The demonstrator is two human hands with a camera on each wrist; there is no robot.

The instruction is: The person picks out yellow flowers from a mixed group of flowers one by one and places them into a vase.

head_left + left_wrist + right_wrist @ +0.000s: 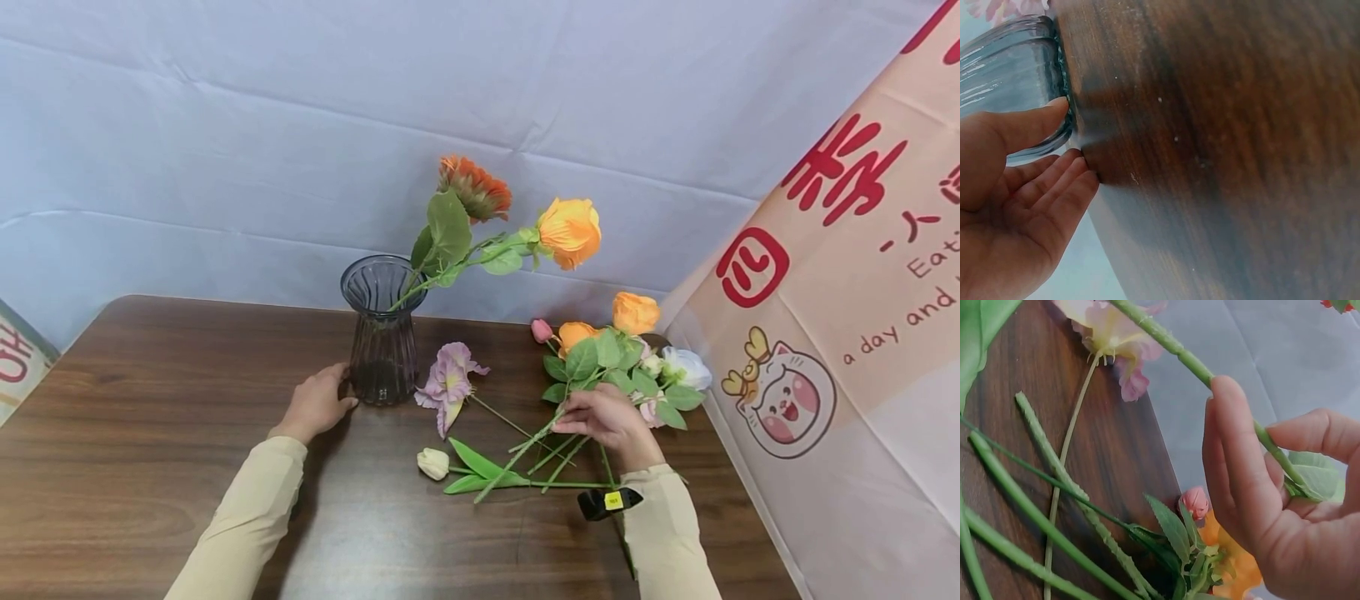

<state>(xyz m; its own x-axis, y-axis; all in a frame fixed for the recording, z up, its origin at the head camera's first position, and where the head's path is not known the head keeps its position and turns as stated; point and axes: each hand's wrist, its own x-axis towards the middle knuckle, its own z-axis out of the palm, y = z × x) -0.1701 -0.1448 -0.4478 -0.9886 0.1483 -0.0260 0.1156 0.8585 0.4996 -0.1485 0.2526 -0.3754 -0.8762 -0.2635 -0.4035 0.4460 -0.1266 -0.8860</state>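
A ribbed dark-glass vase stands toward the back of the table, holding an orange-red flower and a yellow-orange rose that lean right. My left hand is at the left of the vase's base. In the left wrist view, its thumb overlaps the glass and the other fingers extend loosely by the tabletop. My right hand pinches a green flower stem between thumb and fingers, above the pile. Leaves sit along this stem; its bloom seems to be an orange rose.
A purple flower and a white tulip lie right of the vase. Further right are a pink bud, another orange rose and a pale blue flower. Cloth hangs behind; a printed banner borders the right.
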